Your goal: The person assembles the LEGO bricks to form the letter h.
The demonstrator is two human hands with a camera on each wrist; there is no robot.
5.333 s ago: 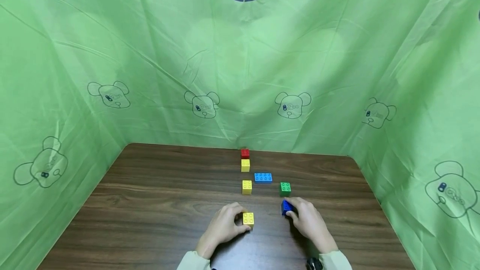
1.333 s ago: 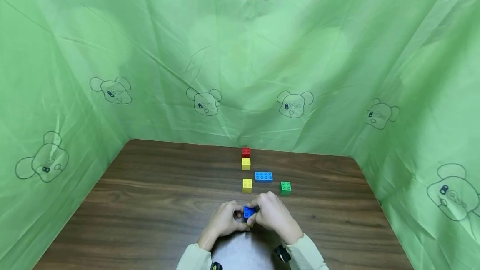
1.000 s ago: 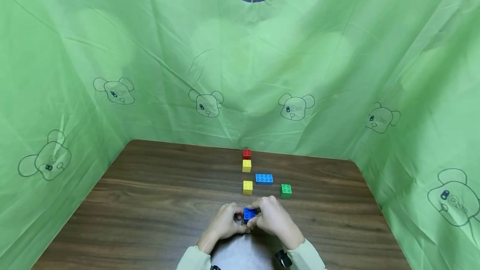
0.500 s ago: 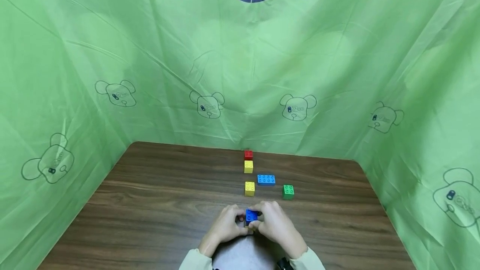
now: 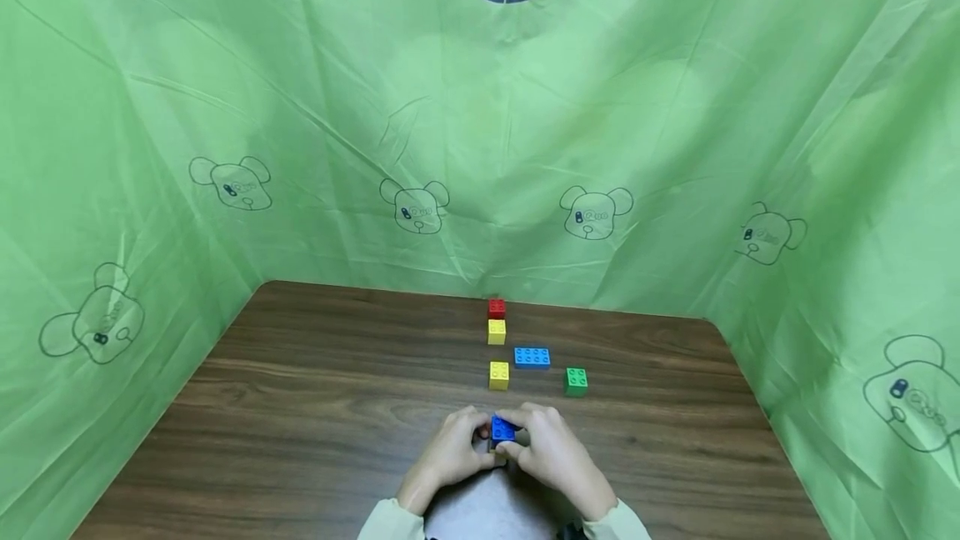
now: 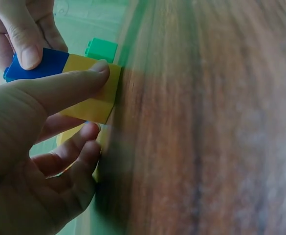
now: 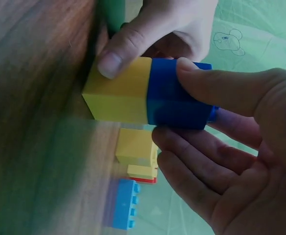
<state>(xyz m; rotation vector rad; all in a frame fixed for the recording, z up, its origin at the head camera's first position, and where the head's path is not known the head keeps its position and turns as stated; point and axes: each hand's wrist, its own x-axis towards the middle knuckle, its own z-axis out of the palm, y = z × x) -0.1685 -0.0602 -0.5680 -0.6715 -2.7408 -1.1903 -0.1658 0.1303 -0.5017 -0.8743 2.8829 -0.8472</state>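
A dark blue brick [image 5: 503,428] sits flush on a yellow brick [image 7: 118,100], one above the other, at the near middle of the table. My left hand [image 5: 447,452] pinches the yellow brick low on its sides, thumb on the near face. Above it, my right hand [image 5: 551,452] grips the blue brick between thumb and fingers. In the right wrist view no gap shows between the two bricks. From the head view the hands and the blue brick hide most of the yellow one.
Beyond the hands stand another yellow brick [image 5: 498,376], a long light blue brick [image 5: 532,358] and a green brick [image 5: 576,382]. Farther back are a yellow brick [image 5: 497,332] and a red brick [image 5: 497,308]. Green printed cloth [image 5: 480,148] surrounds the wooden table [image 5: 300,390].
My right hand has brought the blue brick leftward from beside the green brick onto the yellow brick in my left hand. Over the last second both hands have stayed nearly still.
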